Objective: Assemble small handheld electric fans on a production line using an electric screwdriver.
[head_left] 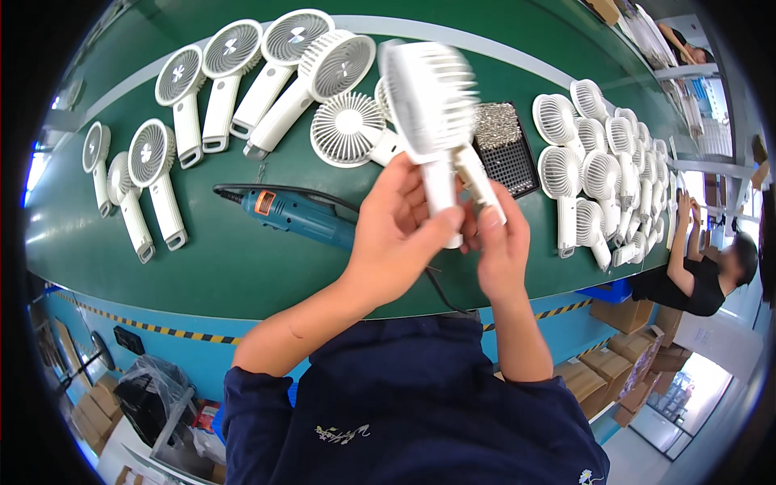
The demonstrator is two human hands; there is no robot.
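Observation:
A white handheld fan point(432, 101), blurred by motion, is held up over the table with its head away from me. My left hand point(388, 242) is closed round its handle. In my right hand point(503, 255) a slim white handle cover point(482, 186) is pinched, angled beside the fan's handle; its inner side is too blurred to make out. Just left of my left hand lies a teal electric screwdriver point(301, 218) with a black cord, its right end hidden by that hand. Beyond the hands, another white fan point(349, 129) lies flat.
Several white fans point(234, 50) are spread over the green table point(250, 283) at left. More fans point(602, 174) are heaped at right. A black grid tray point(511, 166) with small metal screws stands beyond my right hand. A co-worker point(703, 279) sits at far right.

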